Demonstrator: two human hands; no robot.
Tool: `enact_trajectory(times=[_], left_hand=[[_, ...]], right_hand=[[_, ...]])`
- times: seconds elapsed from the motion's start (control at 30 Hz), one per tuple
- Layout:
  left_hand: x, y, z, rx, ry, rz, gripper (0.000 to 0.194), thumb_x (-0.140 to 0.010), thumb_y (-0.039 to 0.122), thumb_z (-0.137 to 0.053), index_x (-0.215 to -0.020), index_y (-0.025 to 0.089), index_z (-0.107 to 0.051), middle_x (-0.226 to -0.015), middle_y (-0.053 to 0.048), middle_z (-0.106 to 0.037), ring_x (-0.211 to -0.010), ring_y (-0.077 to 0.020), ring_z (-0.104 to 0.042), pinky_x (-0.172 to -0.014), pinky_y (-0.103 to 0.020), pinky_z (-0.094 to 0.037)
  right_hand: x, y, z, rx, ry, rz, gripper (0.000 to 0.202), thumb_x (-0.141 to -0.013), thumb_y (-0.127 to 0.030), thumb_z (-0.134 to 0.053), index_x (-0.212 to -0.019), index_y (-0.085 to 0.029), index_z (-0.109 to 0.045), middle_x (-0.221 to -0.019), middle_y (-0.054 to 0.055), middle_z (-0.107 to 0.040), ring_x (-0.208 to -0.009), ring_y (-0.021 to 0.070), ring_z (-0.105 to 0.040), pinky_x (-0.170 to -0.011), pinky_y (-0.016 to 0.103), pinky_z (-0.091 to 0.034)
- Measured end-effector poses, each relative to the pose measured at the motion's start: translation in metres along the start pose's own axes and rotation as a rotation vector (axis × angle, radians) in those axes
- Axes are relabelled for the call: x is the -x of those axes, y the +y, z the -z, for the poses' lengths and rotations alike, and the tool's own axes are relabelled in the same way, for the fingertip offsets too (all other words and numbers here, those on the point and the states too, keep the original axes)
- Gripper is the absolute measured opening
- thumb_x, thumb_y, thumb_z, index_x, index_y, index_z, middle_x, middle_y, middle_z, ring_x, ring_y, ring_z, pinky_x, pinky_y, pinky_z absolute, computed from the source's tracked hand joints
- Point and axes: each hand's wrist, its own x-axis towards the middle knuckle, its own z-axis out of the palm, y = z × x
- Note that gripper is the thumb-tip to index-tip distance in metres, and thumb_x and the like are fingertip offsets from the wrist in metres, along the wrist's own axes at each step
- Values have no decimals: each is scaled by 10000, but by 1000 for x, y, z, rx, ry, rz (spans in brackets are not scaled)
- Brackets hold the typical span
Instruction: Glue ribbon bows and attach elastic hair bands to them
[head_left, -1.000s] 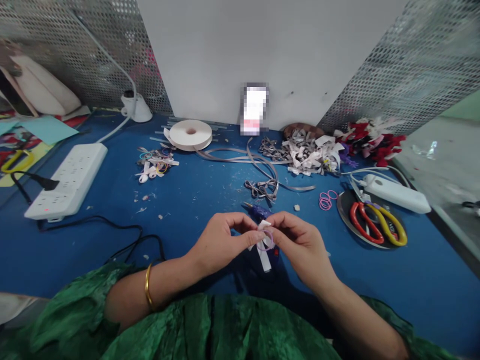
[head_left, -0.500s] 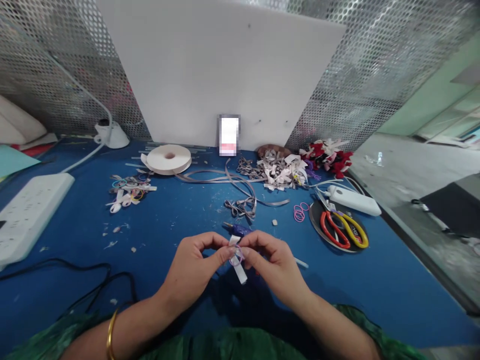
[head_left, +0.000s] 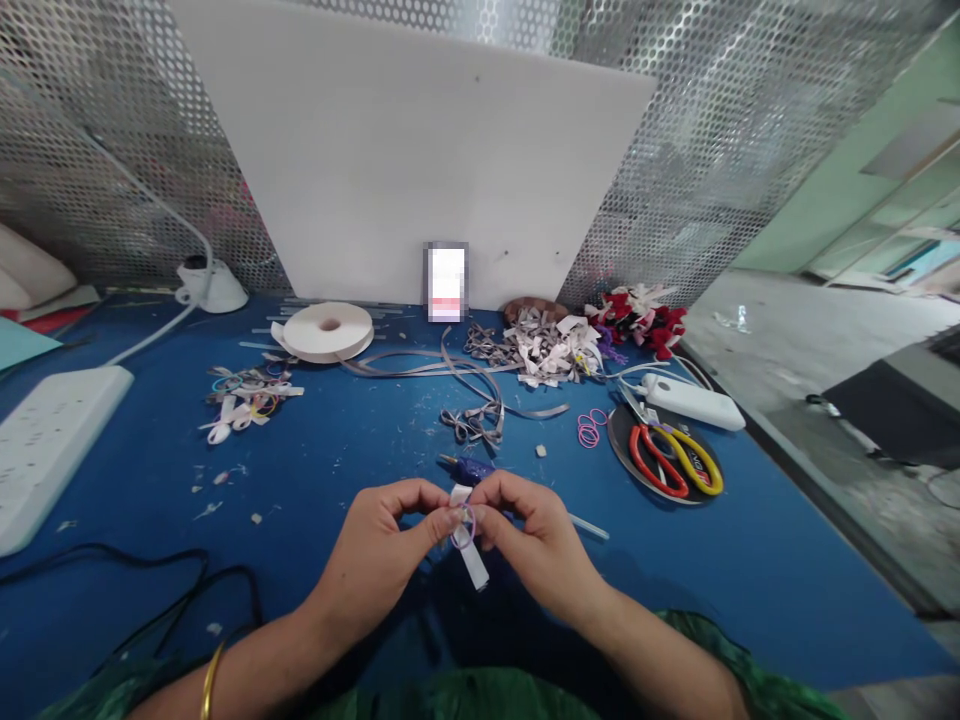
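Between my two hands is a short strip of white ribbon (head_left: 472, 567) with a purple elastic hair tie (head_left: 454, 541) around its middle. My left hand (head_left: 390, 540) pinches the ribbon and tie from the left with thumb and forefinger. From the right, my right hand (head_left: 536, 530) pinches the same spot, its fingertips nearly meeting the left ones. The exact point of contact is covered by my thumbs. Just beyond my fingers lies a dark blue glue gun (head_left: 472, 470), its body mostly hidden behind the hands, and a clear glue stick (head_left: 590, 527) shows at the right.
A white ribbon roll (head_left: 328, 333) and small bows with hair ties (head_left: 251, 395) lie left. Grey bows (head_left: 472, 422), a white bow pile (head_left: 551, 348), pink hair ties (head_left: 590, 430) and red-yellow-handled scissors (head_left: 660, 460) lie right. A power strip (head_left: 60, 450) and phone (head_left: 447, 283) are also there.
The whole view has shifted slightly, so the table items appear a little further left and lower. Both hands keep their pinch on the ribbon and hair tie, with little visible change.
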Motion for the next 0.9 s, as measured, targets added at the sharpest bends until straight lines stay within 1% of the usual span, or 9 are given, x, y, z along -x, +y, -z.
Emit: enact_trajectory(times=[0.13,0.2,0.33,0.5,0.57,0.63,0.77,0.83,0.9], left_hand=[[-1,-3,0,28,21,1,227,-815,392,-713,-738,180,-736,-741,-12,-720,-738,-175,-593,-730,-260,-445],[-1,-4,0,51,45,8,232,-821,403,-712,-756,181,-731,-748,-9,-716,-740,-169,-589,-728,-253,-443],[-2,-4,0,99,81,26,242,-819,411,-720,-744,181,-718,-739,-3,-707,-728,-155,-577,-698,-234,-427],[-2,-5,-2,130,55,43,259,-829,416,-708,-737,174,-720,-726,-14,-697,-707,-153,-567,-682,-236,-426],[-2,-5,-3,138,55,51,260,-831,414,-704,-742,171,-724,-728,-19,-697,-705,-156,-568,-679,-238,-427],[-2,-5,-4,139,58,59,262,-830,414,-704,-743,168,-724,-722,-20,-694,-697,-155,-566,-671,-238,-425],[-1,-4,-4,151,50,52,260,-824,406,-708,-723,167,-717,-696,-11,-680,-698,-155,-571,-675,-238,-425],[-1,-5,-4,151,54,48,252,-821,393,-710,-710,167,-710,-691,-8,-677,-695,-152,-566,-676,-236,-423],[-2,-6,-5,147,68,50,247,-819,384,-710,-706,165,-706,-694,-7,-675,-689,-146,-554,-673,-234,-418]], right_hand=[[-1,-1,1,-20,4,0,201,-888,-347,-607,-767,-190,-633,-670,-18,-600,-610,112,-544,-595,237,-446],[-1,-2,4,-41,50,8,199,-889,-365,-608,-814,-192,-669,-677,-15,-610,-611,119,-567,-597,242,-461],[-5,-2,16,-78,280,49,208,-874,-386,-646,-931,-197,-713,-654,-21,-601,-596,123,-561,-611,257,-460],[-14,2,39,-384,538,53,310,-849,-455,-687,-683,-199,-635,-511,-63,-410,-487,88,-389,-497,238,-356],[-17,1,46,-494,625,63,237,-781,-424,-763,-774,-199,-692,-648,-37,-545,-526,77,-425,-521,235,-393],[-18,-1,51,-532,674,65,288,-739,-388,-803,-962,-222,-731,-857,-8,-647,-559,66,-458,-557,237,-439],[-19,-1,57,-571,623,19,256,-779,-393,-768,-970,-224,-747,-816,-11,-663,-509,51,-427,-611,255,-500],[-18,0,58,-589,646,41,273,-764,-349,-785,-1006,-229,-745,-1007,30,-705,-579,62,-491,-631,255,-507],[-16,0,57,-570,652,60,312,-761,-326,-791,-1054,-235,-733,-1173,60,-683,-645,73,-528,-623,246,-499]])
